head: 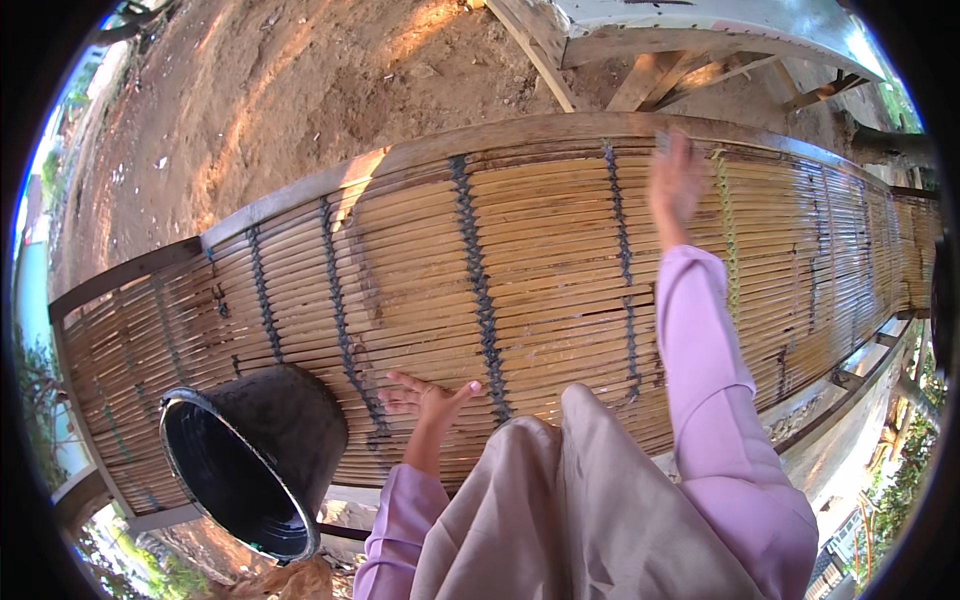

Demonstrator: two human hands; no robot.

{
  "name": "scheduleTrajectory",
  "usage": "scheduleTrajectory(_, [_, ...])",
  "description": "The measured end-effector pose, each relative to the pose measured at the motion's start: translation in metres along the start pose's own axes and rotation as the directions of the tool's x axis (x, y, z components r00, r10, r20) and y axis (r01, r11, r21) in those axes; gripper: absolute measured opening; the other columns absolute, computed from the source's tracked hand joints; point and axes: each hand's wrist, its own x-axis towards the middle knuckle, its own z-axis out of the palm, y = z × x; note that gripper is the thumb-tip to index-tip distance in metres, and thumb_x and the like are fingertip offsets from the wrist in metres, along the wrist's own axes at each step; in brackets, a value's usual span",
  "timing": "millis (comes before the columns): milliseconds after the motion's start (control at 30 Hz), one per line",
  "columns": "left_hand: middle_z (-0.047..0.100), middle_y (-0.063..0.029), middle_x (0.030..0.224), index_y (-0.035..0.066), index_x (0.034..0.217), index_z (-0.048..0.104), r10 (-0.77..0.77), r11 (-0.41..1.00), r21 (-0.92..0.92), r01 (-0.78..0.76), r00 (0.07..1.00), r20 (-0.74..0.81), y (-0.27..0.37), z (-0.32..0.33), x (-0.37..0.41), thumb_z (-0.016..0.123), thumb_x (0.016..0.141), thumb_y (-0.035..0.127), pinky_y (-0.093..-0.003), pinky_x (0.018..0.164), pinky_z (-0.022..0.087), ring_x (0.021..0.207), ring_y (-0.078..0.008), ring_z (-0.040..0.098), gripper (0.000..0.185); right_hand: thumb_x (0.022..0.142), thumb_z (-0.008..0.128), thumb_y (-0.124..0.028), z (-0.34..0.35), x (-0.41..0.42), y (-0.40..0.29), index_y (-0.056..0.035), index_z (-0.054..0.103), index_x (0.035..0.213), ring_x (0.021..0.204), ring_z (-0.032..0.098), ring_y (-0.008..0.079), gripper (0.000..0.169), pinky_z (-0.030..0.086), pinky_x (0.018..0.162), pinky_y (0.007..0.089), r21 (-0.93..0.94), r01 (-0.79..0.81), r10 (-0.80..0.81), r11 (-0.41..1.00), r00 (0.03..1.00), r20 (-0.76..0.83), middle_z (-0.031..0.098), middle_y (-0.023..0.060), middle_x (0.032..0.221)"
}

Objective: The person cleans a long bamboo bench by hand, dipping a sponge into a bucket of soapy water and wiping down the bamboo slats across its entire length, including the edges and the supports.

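Before me lies a long surface of bound bamboo slats [555,247] in a wooden frame, tied across with dark cords and one yellow-green cord [726,225]. My left hand [427,397] is low over the slats with its fingers spread, holding nothing; whether it touches them I cannot tell. Blurred, my right hand [679,172] is near the far edge of the slats, between a dark cord and the yellow-green one. Its fingers are not clear. Left of my left hand, a black bucket [307,420] stands on the slats; its inside is dark, with some shine near the bottom.
A wooden rail [510,135] runs along the far edge of the slats. Beyond it are bare earth [285,97] and, at the upper right, a pale-topped table [675,19] on wooden legs. Something brown and crumpled [289,581] lies below the bucket.
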Motion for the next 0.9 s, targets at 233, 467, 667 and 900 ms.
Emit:
scheduleTrajectory(233, [-0.041, -0.0408, 0.124, 0.005, 0.129, -0.037, 0.055, 0.998, 0.022, -0.055, 0.998, -0.029, -0.001, 0.006, 0.003, 0.085, 0.049, 0.053, -0.0654, 0.098, -0.012, 0.117, -0.0561, -0.036, 0.154, 0.089, 0.046, -0.024, -0.158, -0.210, -0.107, -0.0085, 0.039, 0.134, 0.124, 0.040, 0.0362, 0.048, 0.027, 0.108, 0.0455, 0.174, 0.682, -0.651, 0.710, 0.542, 0.532, 0.048, 0.0194, 0.126])
scheduleTrajectory(467, [-0.039, -0.0393, 0.127, 0.007, 0.131, -0.036, 0.017, 0.999, 0.042, -0.014, 0.998, -0.062, -0.001, 0.000, -0.005, 0.083, 0.056, 0.050, -0.0655, 0.099, -0.011, 0.119, -0.0555, -0.034, 0.147, 0.082, 0.053, -0.009, -0.158, -0.159, 0.122, -0.0128, 0.048, 0.117, 0.115, 0.041, 0.0341, 0.036, 0.036, 0.095, 0.0525, -0.070, 0.034, 0.020, 0.997, 0.757, 0.653, 0.042, 0.0167, 0.125])
scheduleTrajectory(667, [-0.039, -0.0389, 0.127, 0.009, 0.131, -0.037, -0.001, 0.999, 0.036, 0.004, 0.998, -0.064, 0.009, 0.000, -0.019, 0.080, 0.058, 0.053, -0.0668, 0.099, -0.009, 0.119, -0.0572, -0.033, 0.145, 0.084, 0.052, -0.022, -0.174, -0.211, 0.003, -0.0098, 0.043, 0.125, 0.124, 0.034, 0.0329, 0.044, 0.027, 0.104, 0.0487, 0.161, 0.042, -0.133, 0.986, 0.781, 0.610, 0.045, 0.0162, 0.125])
scheduleTrajectory(900, [0.005, -0.0318, 0.146, 0.005, 0.144, 0.014, 0.520, 0.828, -0.247, -0.504, 0.854, -0.001, -0.062, -0.046, -0.033, 0.065, 0.077, 0.051, -0.0438, 0.109, 0.016, 0.137, -0.0388, 0.009, 0.096, 0.081, 0.059, -0.026, -0.165, -0.184, -0.038, -0.0248, 0.040, 0.129, 0.131, 0.023, 0.0398, 0.051, 0.028, 0.097, 0.0652, 0.249, 0.113, -0.241, 0.962, 0.784, 0.572, 0.033, 0.0157, 0.137])
